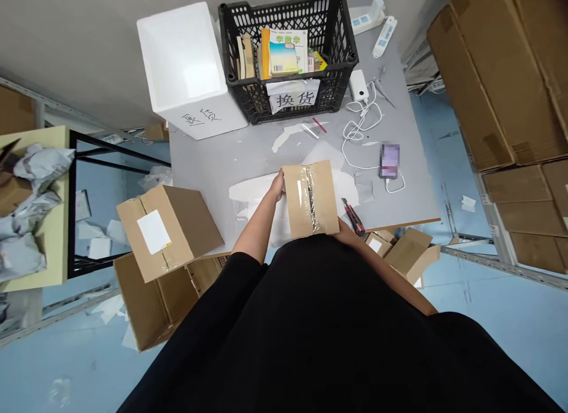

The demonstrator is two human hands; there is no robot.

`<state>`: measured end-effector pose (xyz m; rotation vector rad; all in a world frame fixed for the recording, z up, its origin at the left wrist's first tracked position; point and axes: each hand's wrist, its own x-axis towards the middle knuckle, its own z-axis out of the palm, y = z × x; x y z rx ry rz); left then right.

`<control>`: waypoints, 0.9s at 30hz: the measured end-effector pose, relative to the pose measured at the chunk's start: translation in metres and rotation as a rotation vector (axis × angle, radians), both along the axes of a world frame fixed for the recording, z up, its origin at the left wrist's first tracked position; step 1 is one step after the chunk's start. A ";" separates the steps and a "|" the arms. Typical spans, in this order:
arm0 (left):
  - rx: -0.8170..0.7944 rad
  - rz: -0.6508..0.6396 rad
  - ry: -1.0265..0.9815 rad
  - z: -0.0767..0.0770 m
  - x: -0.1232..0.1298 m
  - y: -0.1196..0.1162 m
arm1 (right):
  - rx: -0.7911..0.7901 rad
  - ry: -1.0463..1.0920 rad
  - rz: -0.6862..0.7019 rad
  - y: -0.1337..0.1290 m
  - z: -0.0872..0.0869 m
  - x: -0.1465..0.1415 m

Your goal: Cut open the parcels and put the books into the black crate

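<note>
Between my two hands I hold a small cardboard box (293,203), its taped seam facing up, close to my body at the table's front edge. My left hand (277,185) grips the far left corner, its fingers partly hidden behind the box. At the near right corner is my right hand (345,232), mostly hidden by the box and my body. A red and black utility knife (354,216) lies on the table just right of the box. A larger cardboard box (190,223) with a white label rests at the table's left front corner.
A black plastic crate (248,99) holding books and a white bin (195,114) stand at the back of the grey table (208,158). A phone (389,160) lies on the right with a white cable. Below left sits an open carton (142,306); stacked cartons (501,76) stand right.
</note>
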<state>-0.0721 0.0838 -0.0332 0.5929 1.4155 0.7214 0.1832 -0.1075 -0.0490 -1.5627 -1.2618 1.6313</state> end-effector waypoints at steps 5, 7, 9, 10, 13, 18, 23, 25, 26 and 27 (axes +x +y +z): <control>-0.081 0.048 -0.058 0.010 0.000 -0.012 | -0.019 -0.037 -0.298 0.000 0.005 -0.003; -0.086 0.118 -0.079 0.016 -0.005 -0.024 | 0.021 -0.011 -0.478 0.007 0.007 0.000; -0.084 0.205 -0.130 0.023 -0.011 -0.040 | 0.095 0.042 -0.600 0.021 0.011 0.003; -0.079 0.248 -0.161 0.027 -0.015 -0.049 | 0.131 0.070 -0.631 0.030 0.013 0.003; -0.057 0.371 -0.246 0.039 -0.024 -0.075 | 0.198 0.125 -0.660 0.065 0.024 0.003; -0.050 0.570 -0.368 0.051 -0.031 -0.115 | 0.218 0.190 -0.548 0.129 0.042 -0.006; -0.014 0.661 -0.377 0.036 -0.025 -0.149 | 0.195 0.198 -0.315 0.161 0.045 -0.018; -0.041 0.641 -0.340 0.025 -0.022 -0.159 | 0.152 0.149 -0.271 0.163 0.035 -0.018; -0.063 0.612 -0.314 0.021 -0.021 -0.164 | 0.122 0.124 -0.256 0.163 0.027 -0.016; -0.090 0.574 -0.281 0.017 -0.020 -0.167 | 0.091 0.098 -0.243 0.160 0.020 -0.014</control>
